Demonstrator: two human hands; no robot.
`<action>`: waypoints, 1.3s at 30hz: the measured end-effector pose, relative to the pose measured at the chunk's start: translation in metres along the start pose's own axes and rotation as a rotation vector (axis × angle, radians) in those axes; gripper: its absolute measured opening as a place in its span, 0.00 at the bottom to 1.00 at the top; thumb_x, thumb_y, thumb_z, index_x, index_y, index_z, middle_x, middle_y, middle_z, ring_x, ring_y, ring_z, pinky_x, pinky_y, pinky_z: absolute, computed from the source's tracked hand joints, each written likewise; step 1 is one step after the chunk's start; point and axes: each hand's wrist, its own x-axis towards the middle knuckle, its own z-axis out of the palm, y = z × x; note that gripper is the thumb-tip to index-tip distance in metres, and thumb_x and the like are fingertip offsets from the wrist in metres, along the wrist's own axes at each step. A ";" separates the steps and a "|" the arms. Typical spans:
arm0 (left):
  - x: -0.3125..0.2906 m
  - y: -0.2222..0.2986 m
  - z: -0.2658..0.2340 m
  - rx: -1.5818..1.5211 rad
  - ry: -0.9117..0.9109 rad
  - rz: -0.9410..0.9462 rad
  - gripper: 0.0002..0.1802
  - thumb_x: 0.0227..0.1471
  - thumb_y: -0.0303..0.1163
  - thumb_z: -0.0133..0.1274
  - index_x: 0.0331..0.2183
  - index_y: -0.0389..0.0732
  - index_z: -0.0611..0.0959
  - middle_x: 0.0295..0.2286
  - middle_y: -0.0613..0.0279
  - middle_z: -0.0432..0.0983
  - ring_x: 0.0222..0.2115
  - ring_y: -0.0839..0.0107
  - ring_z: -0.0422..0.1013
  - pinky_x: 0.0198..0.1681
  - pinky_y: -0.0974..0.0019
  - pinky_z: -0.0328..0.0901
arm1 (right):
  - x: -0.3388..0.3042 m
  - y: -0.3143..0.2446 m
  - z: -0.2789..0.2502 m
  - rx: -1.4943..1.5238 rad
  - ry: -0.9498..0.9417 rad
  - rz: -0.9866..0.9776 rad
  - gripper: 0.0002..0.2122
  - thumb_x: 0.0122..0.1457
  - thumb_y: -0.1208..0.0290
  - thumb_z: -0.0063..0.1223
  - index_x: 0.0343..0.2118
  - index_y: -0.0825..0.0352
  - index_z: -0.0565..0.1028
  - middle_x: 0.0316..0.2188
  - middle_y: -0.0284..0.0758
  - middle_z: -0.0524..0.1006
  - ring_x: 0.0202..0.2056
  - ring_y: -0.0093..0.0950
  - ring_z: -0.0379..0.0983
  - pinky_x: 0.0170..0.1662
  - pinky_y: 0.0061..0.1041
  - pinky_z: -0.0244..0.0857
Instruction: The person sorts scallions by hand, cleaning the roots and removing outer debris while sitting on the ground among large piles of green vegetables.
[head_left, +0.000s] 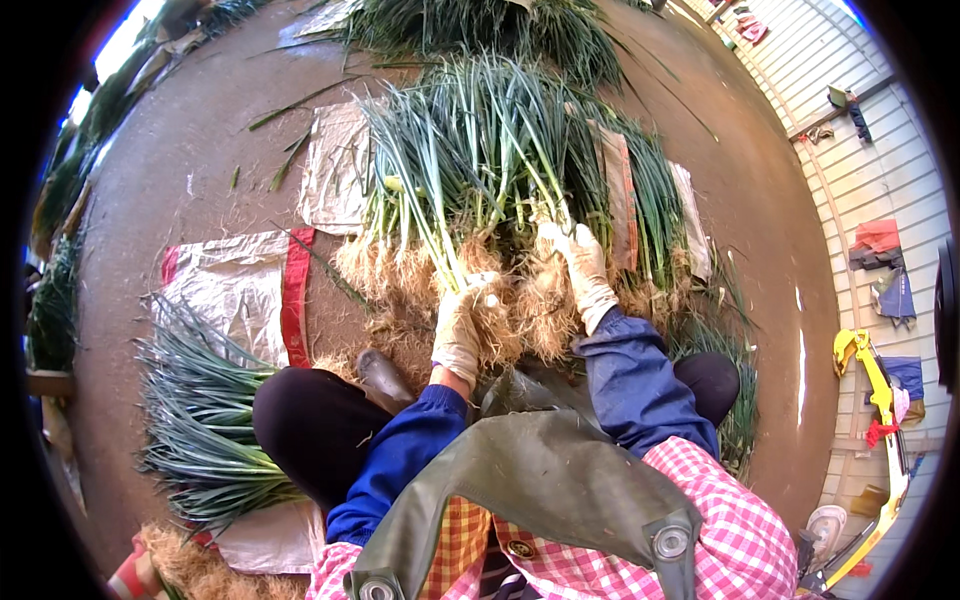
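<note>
Left hand (459,328), in a pale glove, clamped on a few green onion stalks (441,255) low down, near the root end; leaves fan up and away over the pile. Right hand (582,266), same pale glove, closed on the lower part of another stalk or stalks (545,180); exact count can't be told. Hands slightly apart, right one a little farther from the body. Root clump (545,308) hangs between them, beside right hand.

Main green onion pile (480,125) lies ahead of the person, roots toward the body, leaves toward the far edge of the floor (760,200). Pale sack (335,175) sticks out past the pile's left side; brownish sack strip (616,195) with an orange edge line runs across the onions right of the right hand. Second heap (490,35) behind, toward the floor's far edge.

Red-banded sack (235,290) flat on the floor, left. Left bundle (200,410) lies over its near edge, leaves pointing left, by the person's left knee. Grey boot (384,378) shows just left of left hand. Olive apron (550,465) across the lap. Cloth items (884,270) hang on the right wall (825,130).
</note>
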 end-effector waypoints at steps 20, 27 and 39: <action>-0.012 -0.005 0.009 -0.083 0.001 -0.052 0.11 0.53 0.27 0.46 0.37 0.36 0.79 0.19 0.67 0.72 0.15 0.77 0.67 0.16 0.73 0.64 | -0.145 -0.134 -0.297 -0.354 0.171 0.281 0.09 0.61 0.63 0.49 0.33 0.64 0.75 0.13 0.20 0.64 0.11 0.11 0.54 0.14 0.13 0.50; -0.010 -0.013 0.002 0.017 -0.017 -0.031 0.09 0.53 0.29 0.50 0.36 0.38 0.80 0.21 0.66 0.73 0.17 0.78 0.68 0.18 0.75 0.64 | -0.347 -0.073 -0.475 -0.140 0.724 0.422 0.11 0.58 0.64 0.52 0.36 0.67 0.74 0.20 0.28 0.72 0.15 0.20 0.61 0.17 0.25 0.57; -0.002 -0.031 0.012 0.063 -0.001 -0.062 0.11 0.50 0.30 0.54 0.37 0.38 0.80 0.17 0.69 0.69 0.15 0.76 0.66 0.16 0.73 0.63 | -0.137 -0.048 -0.460 -1.978 -0.523 -0.300 0.03 0.45 0.70 0.50 0.20 0.61 0.71 0.19 0.40 0.72 0.24 0.38 0.72 0.27 0.36 0.65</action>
